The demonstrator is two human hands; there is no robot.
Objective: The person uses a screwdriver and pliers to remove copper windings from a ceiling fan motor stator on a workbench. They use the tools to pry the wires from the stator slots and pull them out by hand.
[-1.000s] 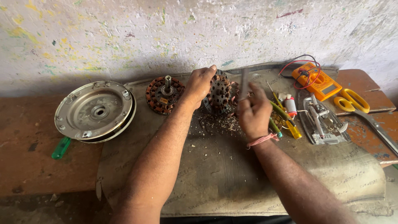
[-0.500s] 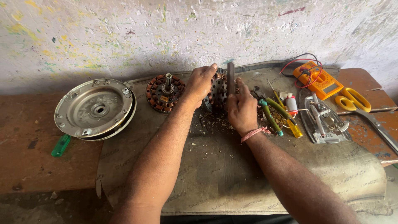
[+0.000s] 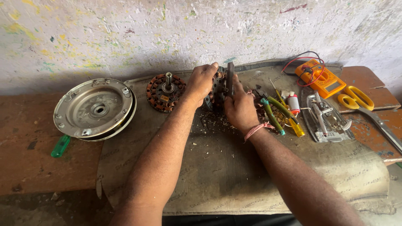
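The stator (image 3: 217, 90) stands on edge between the hands, and the left hand (image 3: 201, 83) and right hand (image 3: 238, 109) cover most of it; only a strip of its windings shows. The flat metal tool (image 3: 230, 77) in the right hand disappears into the fist, so its lower end cannot be seen. The long blade of the yellow-handled scissors (image 3: 356, 98) runs out at the right edge. Both elbows are cut off by the bottom edge.
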